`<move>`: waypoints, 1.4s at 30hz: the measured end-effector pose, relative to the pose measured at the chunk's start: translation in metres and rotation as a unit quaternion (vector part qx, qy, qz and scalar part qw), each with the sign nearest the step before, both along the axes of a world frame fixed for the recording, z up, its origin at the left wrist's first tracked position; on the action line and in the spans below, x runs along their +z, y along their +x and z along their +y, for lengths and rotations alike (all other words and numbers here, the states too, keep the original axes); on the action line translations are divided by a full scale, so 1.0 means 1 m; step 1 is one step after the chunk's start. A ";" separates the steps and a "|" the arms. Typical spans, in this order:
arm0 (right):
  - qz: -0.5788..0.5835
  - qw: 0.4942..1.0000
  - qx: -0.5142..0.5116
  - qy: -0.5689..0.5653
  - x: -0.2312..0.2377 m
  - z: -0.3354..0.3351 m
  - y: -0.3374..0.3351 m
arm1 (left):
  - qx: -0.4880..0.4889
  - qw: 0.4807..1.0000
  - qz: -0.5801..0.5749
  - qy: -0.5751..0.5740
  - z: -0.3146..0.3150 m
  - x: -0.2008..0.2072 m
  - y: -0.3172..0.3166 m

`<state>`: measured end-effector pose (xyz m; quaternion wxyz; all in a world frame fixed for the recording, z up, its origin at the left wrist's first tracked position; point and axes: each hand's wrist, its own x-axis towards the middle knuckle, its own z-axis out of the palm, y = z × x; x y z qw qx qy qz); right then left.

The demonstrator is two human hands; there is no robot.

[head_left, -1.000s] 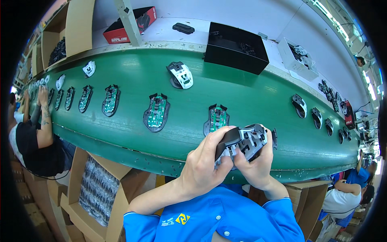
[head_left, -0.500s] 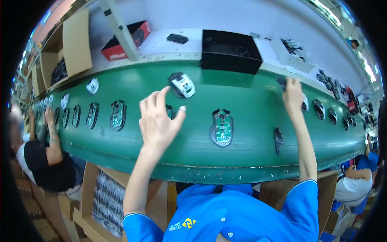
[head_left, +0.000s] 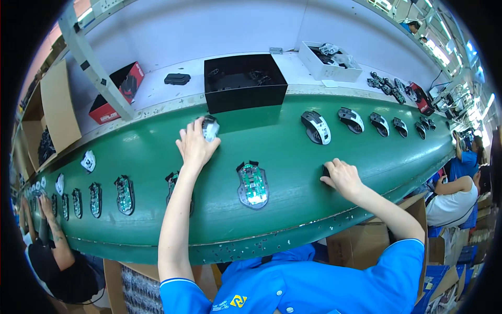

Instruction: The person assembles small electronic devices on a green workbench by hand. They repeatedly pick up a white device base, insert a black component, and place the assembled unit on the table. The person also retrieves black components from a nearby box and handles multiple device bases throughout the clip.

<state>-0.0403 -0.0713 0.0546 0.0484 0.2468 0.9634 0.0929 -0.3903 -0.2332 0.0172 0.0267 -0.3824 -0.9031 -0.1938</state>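
My left hand (head_left: 196, 146) reaches over the green belt, its fingers and thumb closed round a white-and-black mouse top shell (head_left: 210, 129), which is partly hidden and blurred. Nearer me, on the right, my right hand (head_left: 342, 179) pinches a small black plastic piece (head_left: 325, 171), mostly covered by the fingers. Between the hands lies a mouse base (head_left: 253, 186) with its green circuit board bare. Another mouse base (head_left: 171, 183) is partly hidden behind my left forearm. Beyond my right hand rests a white-and-black mouse (head_left: 316, 127) with its shell on.
Several open mouse bases (head_left: 124, 194) line the belt at left, with white shells (head_left: 89, 161) behind. More covered mice (head_left: 351, 120) run off to the right. A black box (head_left: 246, 83) and a white box (head_left: 330, 63) stand on the back ledge. A co-worker (head_left: 60, 256) sits at left.
The view has turned right. My right hand has let go of a mouse at the far right and come nearer, onto the black piece. My left hand has closed on the white shell.
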 end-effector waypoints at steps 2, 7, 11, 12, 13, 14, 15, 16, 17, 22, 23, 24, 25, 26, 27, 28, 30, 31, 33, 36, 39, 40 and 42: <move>-0.042 0.999 -0.028 -0.014 -0.012 0.006 0.008 | -0.044 0.998 -0.031 0.031 -0.001 0.001 0.000; 0.097 0.990 0.059 -0.086 0.013 0.009 -0.006 | -0.001 0.999 -0.040 0.008 -0.010 0.003 -0.011; 0.247 0.708 -0.113 -0.652 0.115 -0.010 -0.054 | 0.039 0.995 -0.044 -0.080 0.004 0.018 -0.016; 0.253 0.679 -0.097 -0.682 0.124 -0.016 -0.062 | 0.048 0.996 -0.050 -0.061 0.003 0.015 -0.016; 0.259 0.649 -0.082 -0.710 0.131 -0.021 -0.068 | 0.029 0.998 -0.042 -0.026 0.001 0.014 -0.013; 0.250 0.639 -0.071 -0.724 0.136 -0.028 -0.075 | 0.025 0.999 -0.033 0.008 -0.004 0.009 -0.010; 0.244 0.628 -0.064 -0.736 0.138 -0.035 -0.079 | 0.022 0.998 -0.046 0.044 -0.007 0.006 -0.007; 0.244 0.614 -0.068 -0.747 0.139 -0.041 -0.083 | 0.016 0.994 -0.081 0.072 -0.013 0.013 0.002; 0.250 0.600 -0.050 -0.759 0.136 -0.044 -0.088 | -0.001 0.989 -0.098 0.110 -0.020 0.014 0.005; 0.267 0.568 -0.035 -0.778 0.123 -0.056 -0.099 | -0.006 0.889 -0.406 0.211 -0.061 0.044 0.029; 0.269 0.559 -0.041 -0.783 0.123 -0.056 -0.098 | -0.045 0.843 -0.491 0.214 -0.073 0.078 0.042; 0.268 0.521 -0.061 -0.808 0.125 -0.059 -0.097 | -0.084 0.788 -0.572 0.214 -0.087 0.103 0.055; 0.274 0.500 -0.056 -0.820 0.125 -0.064 -0.097 | -0.063 0.768 -0.585 0.252 -0.097 0.101 0.067; 0.277 0.478 -0.052 -0.832 0.122 -0.069 -0.098 | -0.064 0.747 -0.615 0.245 -0.110 0.107 0.076; 0.283 0.457 -0.051 -0.842 0.120 -0.073 -0.098 | -0.084 0.730 -0.634 0.240 -0.118 0.113 0.083; 0.273 0.451 -0.042 -0.849 0.119 -0.076 -0.097 | -0.103 0.712 -0.654 0.232 -0.122 0.119 0.089; 0.271 0.460 -0.037 -0.845 0.118 -0.084 -0.098 | -0.117 0.676 -0.688 0.237 -0.126 0.125 0.102; 0.272 0.467 -0.033 -0.841 0.116 -0.086 -0.097 | -0.111 0.658 -0.702 0.249 -0.128 0.126 0.109; 0.275 0.467 -0.039 -0.840 0.113 -0.089 -0.096 | -0.127 0.645 -0.705 0.266 -0.129 0.128 0.118; 0.278 0.463 -0.053 -0.840 0.110 -0.095 -0.092 | -0.178 0.651 -0.673 0.302 -0.127 0.122 0.127; 0.318 0.489 -0.035 -0.811 0.106 -0.103 -0.089 | -0.230 0.658 -0.648 0.306 -0.127 0.126 0.128; 0.331 0.503 -0.020 -0.798 0.105 -0.106 -0.089 | -0.227 0.657 -0.660 0.285 -0.128 0.129 0.126; 0.338 0.518 0.001 -0.786 0.105 -0.107 -0.088 | -0.218 0.671 -0.646 0.293 -0.129 0.129 0.132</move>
